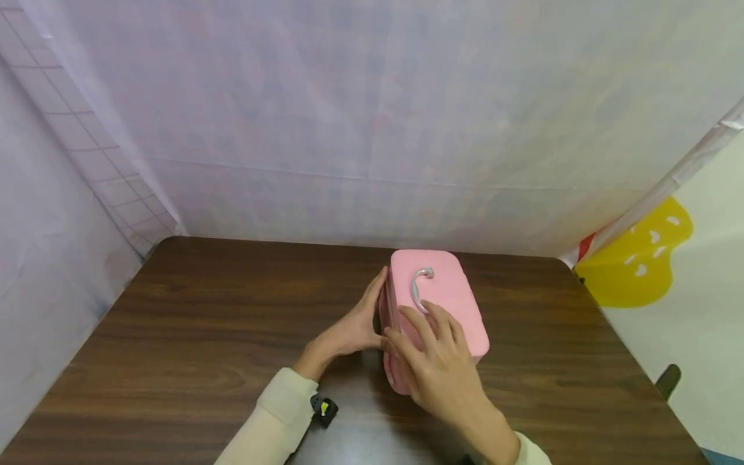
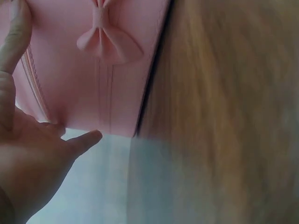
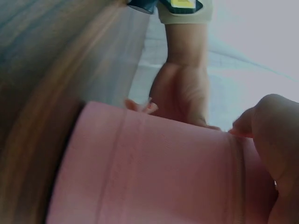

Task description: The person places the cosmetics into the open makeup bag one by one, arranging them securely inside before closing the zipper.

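A pink vanity case (image 1: pixel 447 290) stands on the dark wooden table, with a silver handle (image 1: pixel 416 287) on its lid. In the left wrist view a pink bow (image 2: pixel 110 44) decorates its side, and a zipper (image 2: pixel 35 84) runs below the lid. My left hand (image 1: pixel 354 329) rests against the case's left side, thumb and fingers spread. My right hand (image 1: pixel 444 365) lies over the lid's near left part. Its bent fingers touch the edge by the zipper seam (image 3: pixel 238 177) in the right wrist view; whether they pinch a zipper pull is hidden.
The brown wood-grain table (image 1: pixel 192 336) extends around the case. White sheeting (image 1: pixel 372 129) hangs behind the table's far edge. A yellow patterned shape (image 1: pixel 639 258) is on the right-hand sheet. A black wrist device (image 1: pixel 324 410) sits at my left cuff.
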A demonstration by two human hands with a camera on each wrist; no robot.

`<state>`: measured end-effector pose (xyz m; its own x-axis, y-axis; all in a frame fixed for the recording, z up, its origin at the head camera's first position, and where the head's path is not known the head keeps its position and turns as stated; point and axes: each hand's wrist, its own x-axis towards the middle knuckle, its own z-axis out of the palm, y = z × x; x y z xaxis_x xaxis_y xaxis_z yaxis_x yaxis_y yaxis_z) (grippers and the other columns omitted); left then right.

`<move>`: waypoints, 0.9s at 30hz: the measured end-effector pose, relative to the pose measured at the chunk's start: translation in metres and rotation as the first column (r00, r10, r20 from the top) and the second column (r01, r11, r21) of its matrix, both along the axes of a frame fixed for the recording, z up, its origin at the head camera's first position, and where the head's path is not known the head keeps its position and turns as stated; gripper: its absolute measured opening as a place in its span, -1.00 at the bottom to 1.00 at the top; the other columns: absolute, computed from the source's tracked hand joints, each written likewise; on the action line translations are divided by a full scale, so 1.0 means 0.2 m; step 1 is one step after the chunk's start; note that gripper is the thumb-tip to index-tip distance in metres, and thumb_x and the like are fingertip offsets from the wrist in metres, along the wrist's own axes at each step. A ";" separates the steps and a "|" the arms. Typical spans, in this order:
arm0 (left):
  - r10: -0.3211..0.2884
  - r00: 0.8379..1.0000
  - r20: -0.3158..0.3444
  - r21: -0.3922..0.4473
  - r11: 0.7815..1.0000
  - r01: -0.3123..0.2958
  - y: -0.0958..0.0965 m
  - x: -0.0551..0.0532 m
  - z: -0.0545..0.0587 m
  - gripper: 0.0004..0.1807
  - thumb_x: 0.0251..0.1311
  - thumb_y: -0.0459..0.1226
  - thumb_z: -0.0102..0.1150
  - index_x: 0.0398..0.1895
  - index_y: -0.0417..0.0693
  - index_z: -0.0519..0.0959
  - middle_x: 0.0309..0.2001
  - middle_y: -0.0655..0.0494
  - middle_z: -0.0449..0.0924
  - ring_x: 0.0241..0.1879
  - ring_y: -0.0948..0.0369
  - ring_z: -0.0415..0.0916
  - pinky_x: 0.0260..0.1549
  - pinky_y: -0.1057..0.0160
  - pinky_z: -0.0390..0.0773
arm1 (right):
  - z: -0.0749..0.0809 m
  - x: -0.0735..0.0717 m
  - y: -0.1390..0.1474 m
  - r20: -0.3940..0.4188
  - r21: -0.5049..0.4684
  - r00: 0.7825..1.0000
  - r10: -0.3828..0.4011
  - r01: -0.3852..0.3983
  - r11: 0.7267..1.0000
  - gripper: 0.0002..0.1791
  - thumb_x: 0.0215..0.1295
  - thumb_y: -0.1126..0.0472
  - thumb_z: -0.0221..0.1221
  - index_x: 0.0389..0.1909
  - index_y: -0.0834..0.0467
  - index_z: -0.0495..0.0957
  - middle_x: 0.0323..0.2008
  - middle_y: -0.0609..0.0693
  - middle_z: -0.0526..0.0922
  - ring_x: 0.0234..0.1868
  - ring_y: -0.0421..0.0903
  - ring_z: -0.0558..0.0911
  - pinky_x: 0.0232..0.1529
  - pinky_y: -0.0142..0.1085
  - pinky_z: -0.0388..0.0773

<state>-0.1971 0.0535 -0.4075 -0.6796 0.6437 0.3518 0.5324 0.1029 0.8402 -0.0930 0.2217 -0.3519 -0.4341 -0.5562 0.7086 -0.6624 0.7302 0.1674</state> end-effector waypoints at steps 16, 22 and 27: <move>0.021 0.858 -0.513 -0.231 0.960 -0.161 0.10 0.19 0.25 0.43 -0.38 0.25 0.50 0.53 0.12 -0.22 0.51 -0.09 -0.36 0.45 -0.10 -0.45 0.18 -0.31 0.10 | -0.02 0.01 0.54 0.250 -0.538 0.960 -0.124 0.245 0.807 -0.57 0.11 0.60 -0.02 0.00 0.35 0.56 -0.12 0.23 0.61 -0.12 -0.14 0.57 -0.11 -0.62 0.37; 0.066 0.822 -0.566 -0.265 0.929 -0.257 0.11 0.22 0.21 0.29 -0.25 0.23 0.45 0.51 0.07 -0.08 0.50 -0.12 -0.29 0.45 -0.12 -0.41 0.19 -0.23 0.16 | -0.21 0.00 0.55 0.636 -0.578 0.756 0.155 0.333 0.745 -0.54 0.24 0.58 0.02 0.19 0.38 0.41 0.09 0.26 0.53 0.04 -0.33 0.52 -0.03 -0.48 0.46; 0.059 0.804 -0.591 -0.240 0.939 -0.246 0.10 0.20 0.18 0.10 -0.16 0.21 0.41 0.47 0.17 0.10 0.50 -0.14 -0.30 0.45 -0.13 -0.39 0.20 -0.25 0.14 | -0.26 -0.01 0.53 0.661 -0.641 0.707 0.251 0.358 0.679 -0.65 0.35 0.44 0.04 0.13 0.44 0.44 0.06 0.26 0.54 0.07 -0.32 0.51 0.01 -0.50 0.42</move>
<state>-0.1562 0.0736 -0.3717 -0.5144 0.6832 0.5184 0.8576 0.4124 0.3075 -0.0949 0.3286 -0.4032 -0.9381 0.0021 0.3462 -0.3092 0.4446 -0.8407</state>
